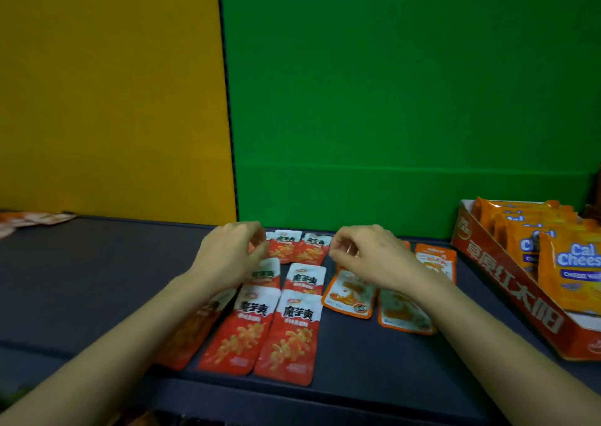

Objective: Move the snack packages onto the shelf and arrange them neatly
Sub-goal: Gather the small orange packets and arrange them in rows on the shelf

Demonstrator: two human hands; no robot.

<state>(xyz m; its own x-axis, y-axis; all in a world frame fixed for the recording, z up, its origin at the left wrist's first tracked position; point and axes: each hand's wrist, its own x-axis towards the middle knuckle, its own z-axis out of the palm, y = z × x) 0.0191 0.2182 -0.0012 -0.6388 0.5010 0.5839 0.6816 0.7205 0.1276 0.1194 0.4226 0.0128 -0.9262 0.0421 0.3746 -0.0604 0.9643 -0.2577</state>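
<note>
Red snack packets (294, 331) lie in rows on the dark shelf (97, 279), three deep toward the green back wall. To their right lie orange packets (349, 293), with another (435, 259) further back. My left hand (227, 253) hovers over the back-left red packets (287, 245), fingers loosely curled and a gap between thumb and fingers. Over the back of the orange group, my right hand (367, 256) has its fingertips drawn together. Whether it pinches a packet edge is hidden. My left forearm covers part of one darker packet (192, 334).
A red cardboard tray (507, 282) of orange Cal Cheese wafer packs (572, 269) stands at the right. A few pale packets (35, 219) lie at the far left. Yellow and green panels form the back wall. The shelf's front edge runs along the bottom.
</note>
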